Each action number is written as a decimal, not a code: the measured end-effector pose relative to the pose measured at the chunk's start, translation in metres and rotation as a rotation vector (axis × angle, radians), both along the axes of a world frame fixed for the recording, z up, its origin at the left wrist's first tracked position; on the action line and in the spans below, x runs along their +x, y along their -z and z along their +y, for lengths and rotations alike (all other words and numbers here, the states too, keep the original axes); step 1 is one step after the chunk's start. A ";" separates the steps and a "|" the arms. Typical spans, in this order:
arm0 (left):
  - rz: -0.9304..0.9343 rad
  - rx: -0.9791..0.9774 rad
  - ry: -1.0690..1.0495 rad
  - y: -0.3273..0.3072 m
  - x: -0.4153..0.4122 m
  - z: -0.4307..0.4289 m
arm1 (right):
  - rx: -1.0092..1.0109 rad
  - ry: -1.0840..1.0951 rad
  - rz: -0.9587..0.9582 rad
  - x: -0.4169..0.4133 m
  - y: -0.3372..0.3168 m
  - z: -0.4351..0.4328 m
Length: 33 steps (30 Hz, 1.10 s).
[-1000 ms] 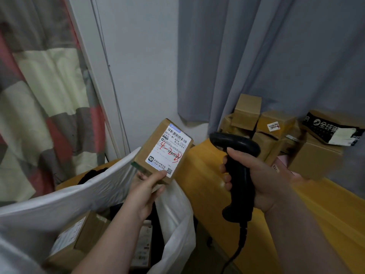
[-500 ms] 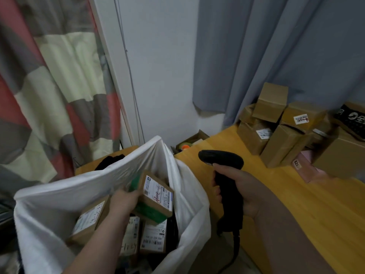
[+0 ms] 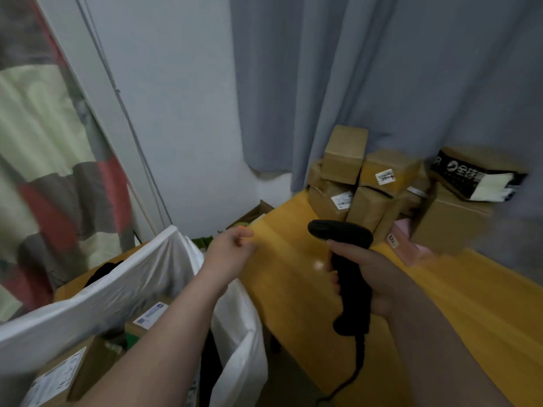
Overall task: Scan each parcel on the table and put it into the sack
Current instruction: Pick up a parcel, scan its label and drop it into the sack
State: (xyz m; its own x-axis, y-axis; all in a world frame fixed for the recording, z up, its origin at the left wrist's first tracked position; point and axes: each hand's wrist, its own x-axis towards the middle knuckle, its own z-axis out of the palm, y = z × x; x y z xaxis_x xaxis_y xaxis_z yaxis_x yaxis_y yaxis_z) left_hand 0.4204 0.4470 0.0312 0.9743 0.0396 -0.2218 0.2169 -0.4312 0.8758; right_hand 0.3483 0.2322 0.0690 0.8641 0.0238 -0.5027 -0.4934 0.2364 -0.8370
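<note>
At the counter (image 3: 293,292) edge beside the sack (image 3: 123,277), the left hand (image 3: 230,246) hovers empty, fingers (image 3: 245,244) loosely curled; the right hand (image 3: 380,279) grips the scanner (image 3: 342,235) near stacked parcels (image 3: 385,168).

sack (image 3: 117,289) mouth gapes wide at left, so entry from above is free. boxes in sack (image 3: 88,365) cover its bottom. a bare strip of table (image 3: 293,289) runs between the sack rim and the parcel stack (image 3: 367,207). left hand (image 3: 232,248) hangs over the table's left edge, holding nothing. right hand (image 3: 379,277) grips scanner (image 3: 349,274) above mid-table, in front of the stack. cable (image 3: 357,365) drops past the near edge. stack backs onto curtain (image 3: 382,83), blocking entry from behind. pink parcel (image 3: 408,248) lies low at the stack's front.
</note>
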 end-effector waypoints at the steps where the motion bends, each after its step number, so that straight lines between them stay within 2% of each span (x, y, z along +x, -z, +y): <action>1: -0.017 -0.002 0.041 -0.006 0.006 -0.018 | -0.017 0.031 -0.009 0.001 -0.002 -0.013; 4: -0.082 0.015 0.162 -0.023 0.023 -0.075 | -0.059 0.144 -0.043 0.007 -0.009 -0.057; 10: -0.193 0.069 0.322 -0.046 0.056 -0.188 | -0.079 0.225 -0.099 0.025 -0.021 -0.146; 16: -0.249 0.173 0.358 -0.052 0.091 -0.268 | -0.018 0.306 -0.138 0.041 -0.030 -0.203; 29: -0.282 0.505 0.269 -0.031 0.143 -0.333 | -0.001 0.317 -0.165 0.064 -0.009 -0.239; 33: -0.266 0.510 0.244 -0.022 0.149 -0.337 | 0.008 0.315 -0.162 0.068 -0.005 -0.242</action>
State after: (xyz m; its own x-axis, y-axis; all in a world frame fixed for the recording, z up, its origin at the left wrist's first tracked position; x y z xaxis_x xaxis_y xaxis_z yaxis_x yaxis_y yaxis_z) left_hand 0.5695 0.1102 0.0534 0.9878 -0.1545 0.0180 -0.1382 -0.8188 0.5572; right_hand 0.4158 -0.0094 0.0738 0.8983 -0.2532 -0.3591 -0.2560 0.3624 -0.8962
